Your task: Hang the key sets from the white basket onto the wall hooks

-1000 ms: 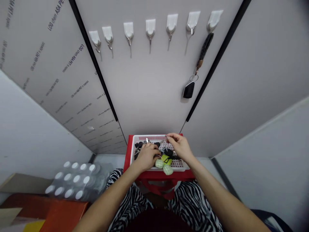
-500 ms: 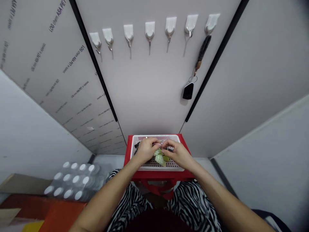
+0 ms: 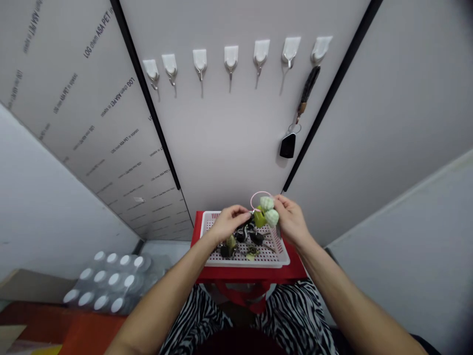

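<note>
My right hand [image 3: 290, 219] is closed on a keychain [image 3: 266, 203] with pale green, ball-like charms, a yellow-green piece and a thin pink loop. It is raised above the right side of a white perforated basket [image 3: 283, 259]. My left hand [image 3: 231, 222] hovers over the basket's back left part, thumb and fingers pinched together close to the pink loop. A dark piece shows by its fingertips, but I cannot make out what they hold. Below, several black key fobs [image 3: 256, 238] and keys lie in the basket, with a yellowish charm [image 3: 231, 241] among them.
The basket stands on a red stool-like surface [image 3: 251, 274] before a pale panel. Several white hooks [image 3: 231, 58] line the panel; a car key [image 3: 288, 146] on a black braided strap hangs from the rightmost. Capped bottles [image 3: 107, 281] stand at lower left.
My right hand has lifted the green-charm keychain up and to the right. My hands have moved apart, uncovering the keys in the basket. The view has tilted slightly.
</note>
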`<action>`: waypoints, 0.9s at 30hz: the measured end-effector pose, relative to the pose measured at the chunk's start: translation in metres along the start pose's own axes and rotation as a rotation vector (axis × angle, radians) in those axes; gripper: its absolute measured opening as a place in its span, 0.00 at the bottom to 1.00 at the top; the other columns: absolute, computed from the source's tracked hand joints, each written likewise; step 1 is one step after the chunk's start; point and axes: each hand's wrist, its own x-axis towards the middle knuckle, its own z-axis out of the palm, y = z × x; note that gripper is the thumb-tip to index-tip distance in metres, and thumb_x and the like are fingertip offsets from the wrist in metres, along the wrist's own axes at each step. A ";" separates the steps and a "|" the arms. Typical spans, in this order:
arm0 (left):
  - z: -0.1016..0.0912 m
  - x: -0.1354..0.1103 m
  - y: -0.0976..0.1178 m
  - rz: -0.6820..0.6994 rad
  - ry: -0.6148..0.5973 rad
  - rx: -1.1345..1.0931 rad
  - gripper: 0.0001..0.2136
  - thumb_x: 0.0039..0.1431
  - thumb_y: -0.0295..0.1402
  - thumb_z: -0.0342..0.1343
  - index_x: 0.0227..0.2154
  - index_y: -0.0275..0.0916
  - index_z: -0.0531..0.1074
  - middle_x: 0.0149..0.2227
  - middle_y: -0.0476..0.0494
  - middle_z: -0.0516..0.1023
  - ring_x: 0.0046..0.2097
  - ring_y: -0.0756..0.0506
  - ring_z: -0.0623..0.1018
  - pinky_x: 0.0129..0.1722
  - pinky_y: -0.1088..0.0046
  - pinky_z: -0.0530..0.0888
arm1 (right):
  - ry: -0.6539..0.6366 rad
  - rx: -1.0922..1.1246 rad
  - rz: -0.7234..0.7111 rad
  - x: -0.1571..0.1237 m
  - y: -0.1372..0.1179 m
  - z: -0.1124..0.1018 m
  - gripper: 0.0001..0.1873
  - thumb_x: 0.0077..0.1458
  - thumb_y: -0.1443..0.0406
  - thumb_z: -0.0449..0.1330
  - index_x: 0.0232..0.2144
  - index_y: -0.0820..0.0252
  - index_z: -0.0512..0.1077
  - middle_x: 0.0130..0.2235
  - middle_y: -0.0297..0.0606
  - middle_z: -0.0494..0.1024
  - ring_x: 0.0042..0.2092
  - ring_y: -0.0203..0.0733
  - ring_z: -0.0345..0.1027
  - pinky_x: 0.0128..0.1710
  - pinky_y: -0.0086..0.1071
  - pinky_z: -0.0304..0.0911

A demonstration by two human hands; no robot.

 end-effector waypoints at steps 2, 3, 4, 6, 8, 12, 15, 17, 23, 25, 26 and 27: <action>0.004 -0.005 -0.010 0.011 -0.058 0.000 0.09 0.42 0.31 0.49 0.28 0.33 0.65 0.29 0.47 0.68 0.31 0.54 0.67 0.33 0.77 0.64 | 0.032 0.175 0.074 0.002 -0.002 -0.001 0.12 0.39 0.58 0.51 0.16 0.61 0.59 0.14 0.26 0.59 0.16 0.27 0.50 0.16 0.23 0.48; 0.007 -0.006 -0.014 0.020 -0.082 -0.005 0.10 0.41 0.30 0.50 0.30 0.33 0.64 0.31 0.45 0.68 0.32 0.53 0.67 0.34 0.76 0.64 | 0.039 0.237 0.096 0.002 -0.003 -0.001 0.12 0.39 0.58 0.52 0.16 0.61 0.58 0.14 0.26 0.59 0.16 0.27 0.50 0.16 0.23 0.48; 0.010 -0.007 -0.018 0.029 -0.099 -0.013 0.12 0.41 0.29 0.50 0.33 0.33 0.63 0.33 0.44 0.68 0.34 0.52 0.67 0.35 0.75 0.64 | 0.044 0.281 0.107 0.002 -0.004 -0.001 0.12 0.38 0.58 0.52 0.16 0.61 0.58 0.14 0.26 0.59 0.16 0.27 0.51 0.16 0.23 0.48; 0.015 -0.006 -0.022 0.038 -0.106 -0.041 0.17 0.39 0.28 0.52 0.36 0.34 0.61 0.36 0.42 0.68 0.36 0.51 0.67 0.36 0.74 0.64 | 0.055 0.332 0.108 0.001 -0.007 0.000 0.11 0.38 0.59 0.53 0.16 0.61 0.58 0.14 0.26 0.60 0.16 0.27 0.51 0.17 0.23 0.49; 0.017 -0.003 -0.025 0.033 -0.061 -0.075 0.19 0.38 0.25 0.52 0.38 0.34 0.59 0.38 0.41 0.67 0.38 0.51 0.67 0.38 0.74 0.63 | 0.052 0.343 0.111 0.001 -0.009 0.000 0.11 0.38 0.58 0.52 0.17 0.60 0.58 0.14 0.26 0.60 0.16 0.27 0.52 0.17 0.23 0.49; 0.006 0.002 -0.025 -0.048 0.126 0.032 0.10 0.45 0.26 0.45 0.33 0.32 0.63 0.32 0.43 0.70 0.33 0.52 0.69 0.35 0.75 0.65 | 0.064 0.284 0.102 0.002 -0.001 -0.005 0.12 0.38 0.58 0.51 0.17 0.60 0.58 0.15 0.27 0.62 0.17 0.28 0.54 0.18 0.24 0.51; -0.012 0.002 -0.017 0.023 0.215 0.321 0.09 0.47 0.29 0.43 0.29 0.34 0.66 0.29 0.45 0.71 0.31 0.51 0.69 0.34 0.73 0.65 | 0.006 0.111 0.074 0.004 0.011 -0.013 0.12 0.39 0.58 0.51 0.15 0.62 0.60 0.16 0.29 0.63 0.19 0.29 0.55 0.21 0.24 0.53; -0.021 0.001 -0.007 0.176 0.225 0.566 0.08 0.46 0.29 0.44 0.28 0.37 0.67 0.31 0.47 0.71 0.34 0.50 0.68 0.38 0.71 0.62 | -0.108 -0.082 0.070 0.003 0.016 -0.016 0.12 0.39 0.59 0.51 0.15 0.63 0.62 0.17 0.30 0.64 0.20 0.30 0.56 0.23 0.25 0.53; -0.014 0.001 0.022 0.513 0.109 0.998 0.09 0.46 0.26 0.44 0.30 0.43 0.66 0.32 0.52 0.71 0.38 0.50 0.64 0.48 0.63 0.46 | -0.315 -0.240 -0.080 -0.002 0.008 -0.002 0.17 0.38 0.62 0.54 0.35 0.61 0.64 0.33 0.36 0.70 0.33 0.35 0.61 0.34 0.29 0.56; -0.010 0.002 0.028 0.566 0.119 1.013 0.10 0.45 0.27 0.45 0.32 0.43 0.65 0.32 0.51 0.71 0.40 0.50 0.63 0.48 0.62 0.44 | -0.367 -0.190 -0.123 -0.002 0.005 0.005 0.15 0.40 0.62 0.52 0.33 0.61 0.64 0.32 0.36 0.69 0.34 0.35 0.61 0.34 0.29 0.55; -0.010 0.004 0.031 0.585 0.127 1.006 0.10 0.45 0.27 0.46 0.32 0.43 0.64 0.32 0.51 0.70 0.40 0.50 0.63 0.49 0.62 0.44 | -0.364 -0.167 -0.136 -0.001 0.004 0.007 0.13 0.40 0.62 0.51 0.31 0.61 0.65 0.31 0.35 0.69 0.33 0.34 0.61 0.34 0.29 0.56; -0.011 0.005 0.033 0.599 0.144 0.985 0.10 0.44 0.28 0.47 0.33 0.42 0.64 0.34 0.50 0.70 0.41 0.50 0.63 0.49 0.63 0.44 | -0.343 -0.141 -0.136 0.000 0.003 0.009 0.12 0.40 0.62 0.51 0.29 0.62 0.65 0.29 0.34 0.69 0.31 0.33 0.61 0.32 0.28 0.56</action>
